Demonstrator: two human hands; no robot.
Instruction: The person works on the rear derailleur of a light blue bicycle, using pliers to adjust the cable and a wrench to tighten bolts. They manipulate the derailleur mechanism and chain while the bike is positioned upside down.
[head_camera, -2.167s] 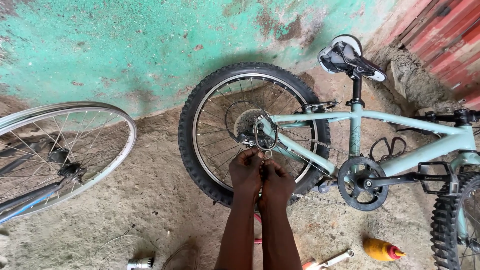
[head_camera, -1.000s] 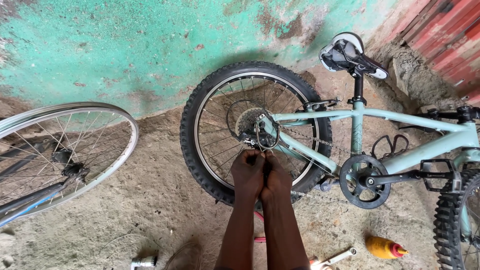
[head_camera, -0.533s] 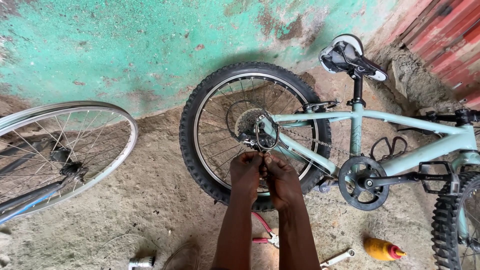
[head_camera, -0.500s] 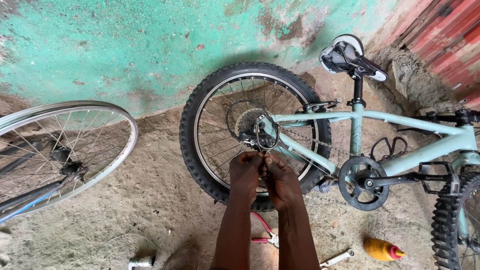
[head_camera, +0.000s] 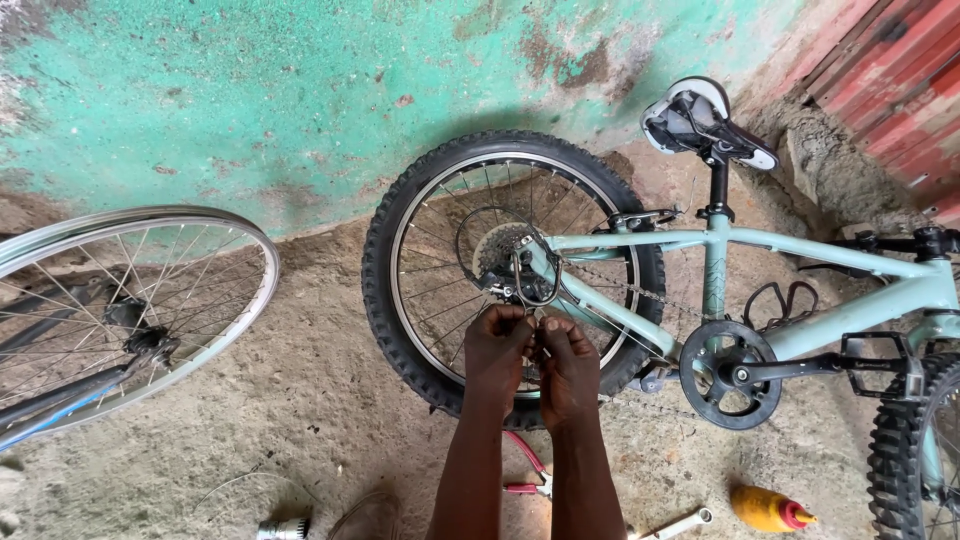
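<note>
- Two hands meet in front of the rear wheel (head_camera: 512, 275) of a pale green bicycle (head_camera: 800, 290), and both wrists come up from the bottom edge of the view.
- Far left, a second wheel (head_camera: 130, 310) with a thin silver rim leans near the green wall (head_camera: 300, 90), well apart from the hands.
- At the bottom, left of the arms, a small metal can-like thing (head_camera: 280, 527) lies on the dirt floor (head_camera: 300, 400); what it holds cannot be made out.
- The left hand (head_camera: 497, 352) is curled tight, fingers pinched on something small just below the rear derailleur (head_camera: 520, 282); what it pinches is too small to tell.
- The right hand (head_camera: 571, 365) touches the left and is clenched the same way on that small part.
- The bicycle stands upright, its long axis running left to right, rear wheel at the left, saddle (head_camera: 705, 125) up toward the wall, crank (head_camera: 728, 375) to the right of the hands.
- Red-handled pliers (head_camera: 525, 470) lie on the floor between the forearms.
- A spanner (head_camera: 680, 523) lies right of the arms.
- Farther right, an orange bottle (head_camera: 770, 508) with a red cap lies on its side, its contents hidden.
</note>
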